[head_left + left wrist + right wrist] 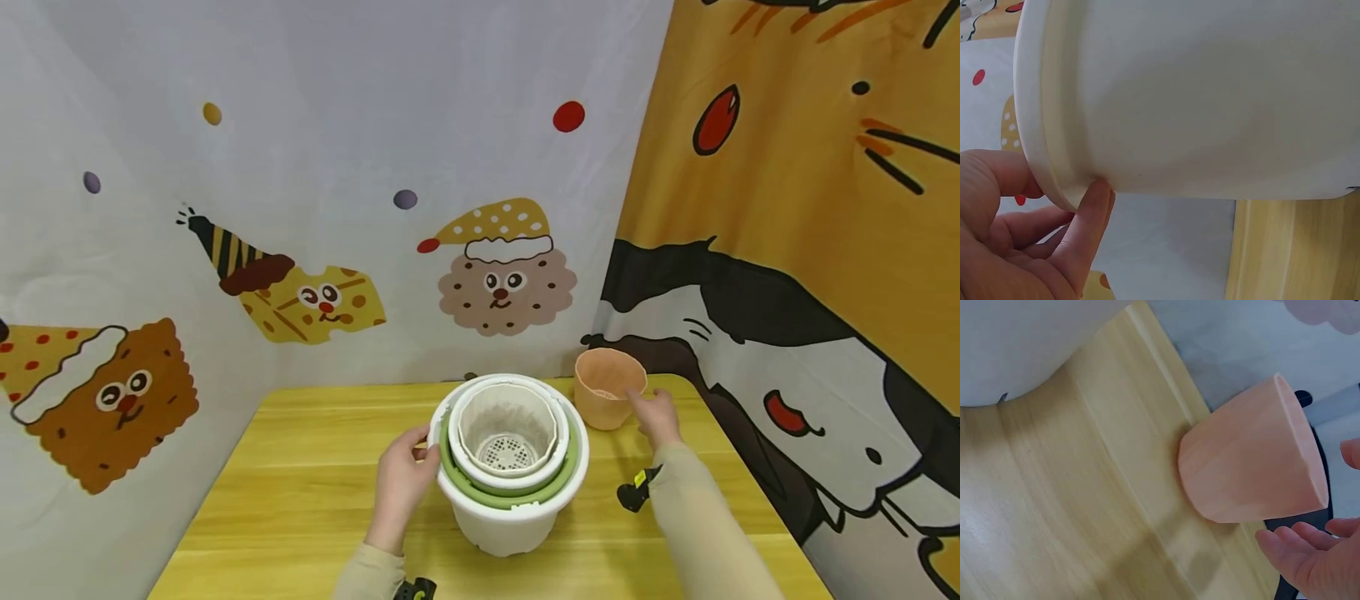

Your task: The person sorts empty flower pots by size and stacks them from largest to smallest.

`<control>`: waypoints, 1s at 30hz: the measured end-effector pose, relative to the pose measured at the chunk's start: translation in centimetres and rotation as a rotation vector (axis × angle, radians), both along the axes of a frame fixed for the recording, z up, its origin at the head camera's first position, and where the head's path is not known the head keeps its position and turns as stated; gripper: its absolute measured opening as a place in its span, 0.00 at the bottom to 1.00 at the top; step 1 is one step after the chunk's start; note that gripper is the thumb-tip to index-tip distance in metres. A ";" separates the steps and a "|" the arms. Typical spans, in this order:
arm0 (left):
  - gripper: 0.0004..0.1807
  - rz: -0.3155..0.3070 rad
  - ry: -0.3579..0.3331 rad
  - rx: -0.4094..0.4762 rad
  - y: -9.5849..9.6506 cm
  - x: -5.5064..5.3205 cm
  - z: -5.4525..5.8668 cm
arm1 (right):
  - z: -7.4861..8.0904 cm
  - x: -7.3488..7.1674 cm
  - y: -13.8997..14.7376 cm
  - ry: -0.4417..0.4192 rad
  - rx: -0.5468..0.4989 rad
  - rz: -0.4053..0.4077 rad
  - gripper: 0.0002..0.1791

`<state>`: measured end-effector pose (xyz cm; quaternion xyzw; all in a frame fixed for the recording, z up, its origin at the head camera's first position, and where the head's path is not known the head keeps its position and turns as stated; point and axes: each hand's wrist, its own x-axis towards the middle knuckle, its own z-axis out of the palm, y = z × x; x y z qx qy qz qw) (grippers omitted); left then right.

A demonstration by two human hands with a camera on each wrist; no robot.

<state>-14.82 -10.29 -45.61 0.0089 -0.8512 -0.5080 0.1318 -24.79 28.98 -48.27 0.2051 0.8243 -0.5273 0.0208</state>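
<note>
A large white flowerpot stands on the wooden table, holding a nest of smaller pots. Inside it show a green pot, then a smaller white pot, and innermost a cream pot with a perforated bottom. My left hand pinches the big pot's rim on its left side; the left wrist view shows thumb and fingers around the rim. At the back right a peach pot stands upright. Beside it, my right hand is spread with fingers near its rim, gripping nothing in the right wrist view.
The yellow wood-grain table ends at a back edge against a white cartoon-printed curtain. An orange, black and white printed curtain hangs along the right side, close to the peach pot.
</note>
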 end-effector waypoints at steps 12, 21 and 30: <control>0.18 0.010 0.010 0.012 0.0 -0.1 -0.4 | -0.5 -1.4 -1.3 0.037 -0.158 -0.100 0.44; 0.18 -0.009 0.035 0.009 0.3 0.2 -0.6 | -2.2 -1.3 -0.9 0.014 -0.227 -0.187 0.30; 0.19 -0.004 0.078 0.002 0.2 0.2 -0.6 | -3.5 -0.9 0.1 0.027 -0.187 -0.264 0.26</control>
